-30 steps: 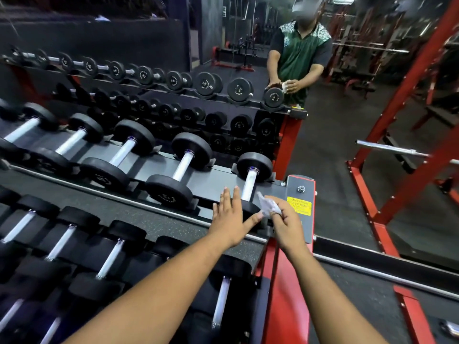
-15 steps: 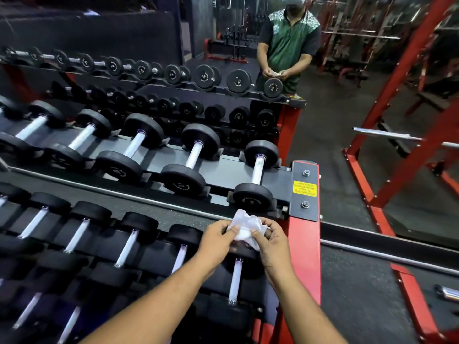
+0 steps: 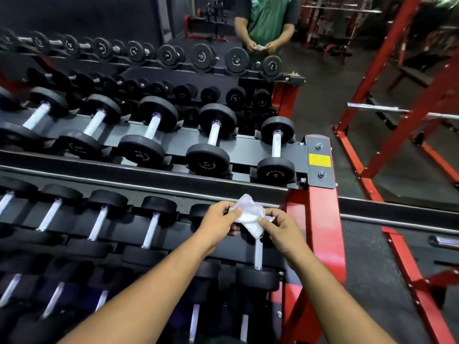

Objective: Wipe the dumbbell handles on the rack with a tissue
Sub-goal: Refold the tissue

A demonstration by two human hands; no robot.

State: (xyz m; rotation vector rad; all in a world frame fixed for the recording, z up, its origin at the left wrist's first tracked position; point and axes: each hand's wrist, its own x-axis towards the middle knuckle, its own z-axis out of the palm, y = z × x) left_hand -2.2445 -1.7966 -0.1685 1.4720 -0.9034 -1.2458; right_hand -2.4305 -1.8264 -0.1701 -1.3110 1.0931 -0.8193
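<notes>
A crumpled white tissue is held between both my hands above the middle tier of the dumbbell rack. My left hand pinches its left edge and my right hand pinches its right edge. Directly beneath the tissue lies the rightmost middle-tier dumbbell, its pale handle showing below my hands. The top tier carries several black dumbbells with pale handles, the rightmost handle near the rack's red end post.
A mirror behind the rack reflects the dumbbells and a person in a green shirt. Red power-rack uprights and a steel bar stand to the right. Dark rubber floor lies beside the rack.
Both hands dropped from the top tier's rightmost dumbbell to the middle tier and came together on the tissue, which they have spread open. The view tilted downward.
</notes>
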